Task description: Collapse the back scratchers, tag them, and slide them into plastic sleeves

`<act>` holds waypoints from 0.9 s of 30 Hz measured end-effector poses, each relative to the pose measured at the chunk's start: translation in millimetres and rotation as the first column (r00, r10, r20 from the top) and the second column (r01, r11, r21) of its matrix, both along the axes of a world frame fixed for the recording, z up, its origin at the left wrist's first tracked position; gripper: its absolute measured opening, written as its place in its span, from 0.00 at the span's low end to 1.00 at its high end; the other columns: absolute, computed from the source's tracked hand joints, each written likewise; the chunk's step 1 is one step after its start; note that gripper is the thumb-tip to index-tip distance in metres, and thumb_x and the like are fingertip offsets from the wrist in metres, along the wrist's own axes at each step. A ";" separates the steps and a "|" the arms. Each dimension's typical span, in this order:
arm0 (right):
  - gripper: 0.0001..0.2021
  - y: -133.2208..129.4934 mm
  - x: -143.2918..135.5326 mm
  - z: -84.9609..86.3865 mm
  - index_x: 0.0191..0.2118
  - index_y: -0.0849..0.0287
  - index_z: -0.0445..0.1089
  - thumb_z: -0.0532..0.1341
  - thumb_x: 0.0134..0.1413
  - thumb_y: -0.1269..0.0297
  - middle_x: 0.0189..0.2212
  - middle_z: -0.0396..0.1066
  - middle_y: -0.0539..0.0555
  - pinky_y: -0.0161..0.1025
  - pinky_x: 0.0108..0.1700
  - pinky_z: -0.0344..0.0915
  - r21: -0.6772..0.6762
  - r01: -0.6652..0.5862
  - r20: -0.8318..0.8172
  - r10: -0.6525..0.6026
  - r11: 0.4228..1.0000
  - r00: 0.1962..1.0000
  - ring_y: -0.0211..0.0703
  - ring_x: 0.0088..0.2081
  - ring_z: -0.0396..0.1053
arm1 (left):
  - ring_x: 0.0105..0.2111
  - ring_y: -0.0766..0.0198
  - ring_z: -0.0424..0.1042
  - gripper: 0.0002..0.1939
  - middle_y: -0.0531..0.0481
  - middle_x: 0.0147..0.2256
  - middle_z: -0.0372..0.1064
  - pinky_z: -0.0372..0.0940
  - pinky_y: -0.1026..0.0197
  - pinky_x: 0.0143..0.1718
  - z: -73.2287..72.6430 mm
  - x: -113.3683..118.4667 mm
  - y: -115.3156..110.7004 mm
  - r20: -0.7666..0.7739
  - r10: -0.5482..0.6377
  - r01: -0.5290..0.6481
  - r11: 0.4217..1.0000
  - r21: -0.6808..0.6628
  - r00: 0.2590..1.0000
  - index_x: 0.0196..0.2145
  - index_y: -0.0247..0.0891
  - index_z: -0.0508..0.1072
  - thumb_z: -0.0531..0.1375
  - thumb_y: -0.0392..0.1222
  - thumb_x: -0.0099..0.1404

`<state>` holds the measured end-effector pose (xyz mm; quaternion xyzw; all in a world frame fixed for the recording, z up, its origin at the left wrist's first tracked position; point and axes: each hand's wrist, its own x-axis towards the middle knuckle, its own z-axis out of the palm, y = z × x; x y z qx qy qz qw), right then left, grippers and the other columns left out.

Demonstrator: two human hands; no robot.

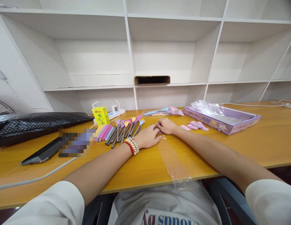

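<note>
My left hand [147, 136], with beaded bands at the wrist, rests on the table with its fingertips at the top end of a long clear plastic sleeve [170, 156]. Closed fingers of my right hand [167, 126] meet them there, and a small pink-purple bit shows beneath. The sleeve runs toward me and hangs over the table edge. Just left of my left hand lie several metal rods with colored hand-shaped ends [126, 128], beside several pastel tubes [105, 132]. Small pink cards [194, 125] lie right of my right hand.
A purple tray [241, 125] holds clear plastic bags [208, 107]. Packaged sticks [163, 111] lie behind my hands. A yellow drink carton [100, 116], a power strip [117, 113], a phone [42, 152], a black bag [39, 125] and a white cable [37, 179] are at left.
</note>
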<state>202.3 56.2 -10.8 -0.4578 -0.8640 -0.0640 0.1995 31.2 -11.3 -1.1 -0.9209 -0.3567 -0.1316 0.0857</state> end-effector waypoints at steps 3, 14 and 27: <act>0.13 -0.1 -0.9 0.6 0.28 0.62 0.68 0.50 0.54 0.63 0.28 0.71 0.54 0.32 0.30 0.55 -0.026 -0.007 -0.095 0.005 1.000 0.995 0.37 0.29 0.65 | 0.47 0.57 0.62 0.21 0.43 0.49 0.57 0.57 0.55 0.51 -1.6 -0.7 1.1 0.016 -0.001 0.001 1.000 -0.012 1.000 0.49 0.38 0.62 0.45 0.52 0.64; 0.12 -1.0 -7.1 2.6 0.18 0.64 0.67 0.54 0.46 0.64 0.15 0.63 0.49 0.31 0.26 0.51 -0.012 -0.024 -0.405 0.017 1.000 0.914 0.32 0.20 0.56 | 0.48 0.55 0.62 0.24 0.42 0.49 0.58 0.56 0.54 0.50 -2.0 -0.5 1.8 0.048 0.006 -0.004 0.999 -0.051 0.999 0.50 0.37 0.60 0.46 0.56 0.63; 0.17 -0.4 -6.0 1.2 0.18 0.63 0.65 0.51 0.52 0.61 0.15 0.61 0.48 0.33 0.26 0.49 0.000 -0.113 -0.397 0.104 0.994 0.912 0.32 0.21 0.54 | 0.46 0.54 0.59 0.24 0.43 0.45 0.55 0.57 0.51 0.48 2.7 2.1 -5.4 0.115 0.017 -0.013 0.999 -0.041 0.993 0.45 0.37 0.63 0.50 0.58 0.59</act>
